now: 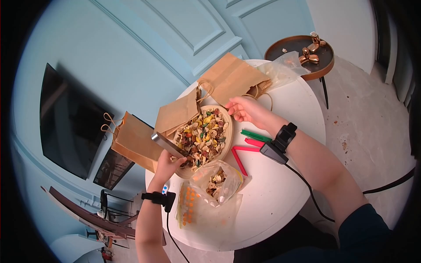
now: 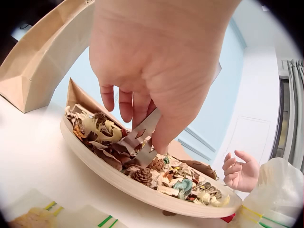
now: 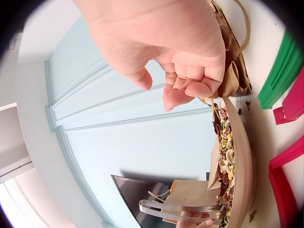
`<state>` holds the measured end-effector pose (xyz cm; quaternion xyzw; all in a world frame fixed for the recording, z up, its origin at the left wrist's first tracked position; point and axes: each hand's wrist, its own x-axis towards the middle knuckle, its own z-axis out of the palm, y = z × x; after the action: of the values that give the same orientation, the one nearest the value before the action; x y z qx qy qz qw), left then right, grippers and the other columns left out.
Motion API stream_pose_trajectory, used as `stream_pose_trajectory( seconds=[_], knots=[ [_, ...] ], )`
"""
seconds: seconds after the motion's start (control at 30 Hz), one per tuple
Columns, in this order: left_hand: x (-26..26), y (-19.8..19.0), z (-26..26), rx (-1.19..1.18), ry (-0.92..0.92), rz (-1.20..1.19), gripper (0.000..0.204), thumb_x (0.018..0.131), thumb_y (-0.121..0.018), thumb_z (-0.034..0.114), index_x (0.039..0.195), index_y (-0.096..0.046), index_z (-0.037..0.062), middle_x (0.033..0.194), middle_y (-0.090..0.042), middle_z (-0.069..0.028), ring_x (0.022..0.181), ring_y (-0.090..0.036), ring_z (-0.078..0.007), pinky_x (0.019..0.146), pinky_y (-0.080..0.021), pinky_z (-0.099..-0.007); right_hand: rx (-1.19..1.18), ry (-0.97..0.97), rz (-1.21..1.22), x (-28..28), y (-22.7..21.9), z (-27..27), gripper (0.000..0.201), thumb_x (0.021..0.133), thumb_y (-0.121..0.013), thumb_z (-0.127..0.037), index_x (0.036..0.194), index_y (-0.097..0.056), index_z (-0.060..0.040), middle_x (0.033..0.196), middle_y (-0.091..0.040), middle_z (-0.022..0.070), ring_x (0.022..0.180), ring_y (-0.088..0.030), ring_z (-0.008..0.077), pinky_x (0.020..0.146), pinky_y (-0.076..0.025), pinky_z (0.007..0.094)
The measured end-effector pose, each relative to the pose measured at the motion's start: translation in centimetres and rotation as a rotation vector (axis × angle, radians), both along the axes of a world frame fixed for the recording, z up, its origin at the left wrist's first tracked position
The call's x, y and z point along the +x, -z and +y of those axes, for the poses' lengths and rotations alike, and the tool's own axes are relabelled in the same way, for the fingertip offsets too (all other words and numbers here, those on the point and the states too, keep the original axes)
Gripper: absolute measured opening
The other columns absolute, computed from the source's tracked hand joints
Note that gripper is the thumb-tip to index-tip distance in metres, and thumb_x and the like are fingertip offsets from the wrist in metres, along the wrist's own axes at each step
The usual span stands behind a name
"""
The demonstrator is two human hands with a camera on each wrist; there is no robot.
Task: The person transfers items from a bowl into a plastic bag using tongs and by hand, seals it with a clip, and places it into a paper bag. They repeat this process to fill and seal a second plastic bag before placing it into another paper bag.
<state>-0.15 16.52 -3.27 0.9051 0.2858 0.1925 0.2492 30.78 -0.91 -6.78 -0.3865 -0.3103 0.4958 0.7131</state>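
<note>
My left hand (image 1: 165,168) pinches a pair of metal tongs (image 1: 166,143) between thumb and fingers. The tong tips reach into a mound of dried potpourri (image 1: 204,136), a mix of petals, yellow and green bits and small pine cones. A round, shallow wooden tray (image 1: 231,127) carries this mound. In the left wrist view, a pine cone (image 2: 142,176) lies right beside the tong tips. My right hand (image 1: 247,109) hovers beyond the tray's right edge, fingers loosely bent and holding nothing. An opened clear plastic bag (image 1: 215,186) with more potpourri inside stands against the tray's near edge.
Brown paper bags (image 1: 234,81) lie behind the tray, and another paper bag (image 1: 136,140) stands left. Green (image 1: 255,135) and red sealing clips (image 1: 239,161) lie right of the tray. A flat plastic bag (image 1: 215,217) rests near the white table's (image 1: 280,197) front edge.
</note>
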Motion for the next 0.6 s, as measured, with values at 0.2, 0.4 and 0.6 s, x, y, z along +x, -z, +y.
stream_pose_trajectory(
  seconds=[0.2,0.4,0.6],
  knots=[
    [0.7,-0.5,-1.4,0.043,-0.081,0.053,0.03,0.075,-0.074,0.006,0.099,-0.057,0.0011,0.096,-0.063,-0.0075,0.09,-0.06,-0.0176,0.082,-0.047,-0.0334,-0.011,-0.005,-0.006,0.0,-0.1,0.0,0.031,0.09,-0.05,-0.033,0.098,-0.058,-0.0042,0.082,-0.059,0.0022,0.063,-0.053,0.0088,0.059,-0.042,0.0225],
    [0.9,0.3,-0.8,0.213,-0.011,0.044,0.034,0.073,-0.075,0.006,0.101,-0.057,0.002,0.091,-0.061,-0.0091,0.083,-0.058,-0.0205,0.076,-0.048,-0.033,0.0,-0.004,-0.011,-0.1,-0.2,-0.1,0.032,0.09,-0.05,-0.034,0.099,-0.057,-0.0038,0.082,-0.058,0.0026,0.063,-0.053,0.0091,0.06,-0.042,0.0225],
    [0.4,0.6,-0.2,0.235,-0.023,0.015,0.032,0.077,-0.074,0.008,0.101,-0.054,0.0001,0.093,-0.064,-0.0079,0.088,-0.06,-0.0166,0.079,-0.048,-0.0316,0.016,-0.012,-0.007,0.0,0.1,0.0,0.032,0.091,-0.049,-0.033,0.099,-0.057,-0.0031,0.083,-0.058,0.0032,0.064,-0.053,0.0094,0.06,-0.042,0.0224]
  ],
)
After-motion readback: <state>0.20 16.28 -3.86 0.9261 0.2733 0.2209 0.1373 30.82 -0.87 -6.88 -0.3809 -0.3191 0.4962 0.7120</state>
